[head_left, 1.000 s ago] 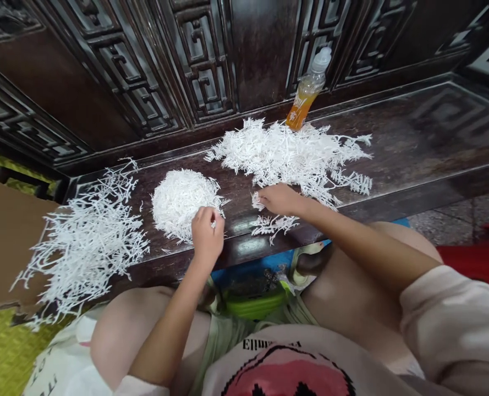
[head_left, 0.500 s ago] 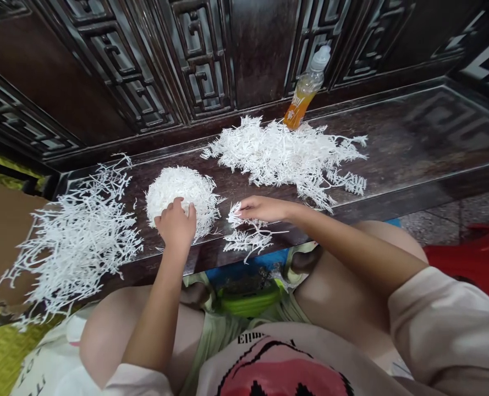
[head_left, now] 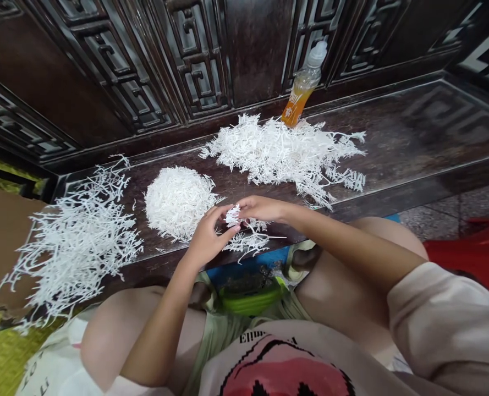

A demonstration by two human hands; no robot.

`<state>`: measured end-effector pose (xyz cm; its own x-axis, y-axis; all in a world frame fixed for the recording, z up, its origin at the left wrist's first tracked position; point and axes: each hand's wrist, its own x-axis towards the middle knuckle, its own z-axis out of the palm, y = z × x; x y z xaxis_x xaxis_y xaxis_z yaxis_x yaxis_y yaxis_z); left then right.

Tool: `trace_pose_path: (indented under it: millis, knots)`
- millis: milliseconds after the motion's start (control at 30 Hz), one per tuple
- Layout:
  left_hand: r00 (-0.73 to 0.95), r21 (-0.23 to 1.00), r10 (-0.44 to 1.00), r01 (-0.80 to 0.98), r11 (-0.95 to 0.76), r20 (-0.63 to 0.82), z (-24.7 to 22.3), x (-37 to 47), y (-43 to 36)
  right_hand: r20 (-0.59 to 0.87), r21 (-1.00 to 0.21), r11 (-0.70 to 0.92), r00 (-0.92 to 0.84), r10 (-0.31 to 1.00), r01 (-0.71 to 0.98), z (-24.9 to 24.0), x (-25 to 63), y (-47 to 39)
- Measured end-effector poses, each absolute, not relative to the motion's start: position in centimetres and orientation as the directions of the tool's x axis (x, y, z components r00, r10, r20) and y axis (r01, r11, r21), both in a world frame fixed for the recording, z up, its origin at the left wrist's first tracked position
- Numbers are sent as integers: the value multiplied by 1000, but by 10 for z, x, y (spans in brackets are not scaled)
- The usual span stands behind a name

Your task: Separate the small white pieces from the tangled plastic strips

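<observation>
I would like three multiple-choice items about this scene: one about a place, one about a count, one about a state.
1. Where does the orange drink bottle stand?
A. behind the far white pile
B. on the cardboard
C. on the floor

2. How many large heaps of white plastic pieces lie on the dark wooden bench?
A. one
B. three
C. five

3. What do both hands do?
A. rest on the knees
B. hold one white branched piece
C. grip the bottle

Answers: 1 A, it leans against the carved panel behind that pile. 2 B, left, middle, far. 3 B, left hand and right hand meet on it.
</observation>
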<state>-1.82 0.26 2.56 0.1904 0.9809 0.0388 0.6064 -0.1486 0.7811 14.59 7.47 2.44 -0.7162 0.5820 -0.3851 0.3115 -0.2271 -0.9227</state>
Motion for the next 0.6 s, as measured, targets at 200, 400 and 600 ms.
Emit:
trace_pose_path:
  millis: [200, 400, 600]
  knots:
    - [-16, 922, 999, 387, -22, 30, 12, -19, 12, -369, -929, -254, -752, 546, 270, 24, 144, 73]
    - [-56, 983, 997, 175, 58, -49, 5, -18, 14, -286, -952, -121, -677, 678, 281, 16, 146, 76]
    - [-54, 880, 987, 461, -112, 154, 9, -9, 6, -349, -933, -215, -587, 731, 287, 17, 145, 75]
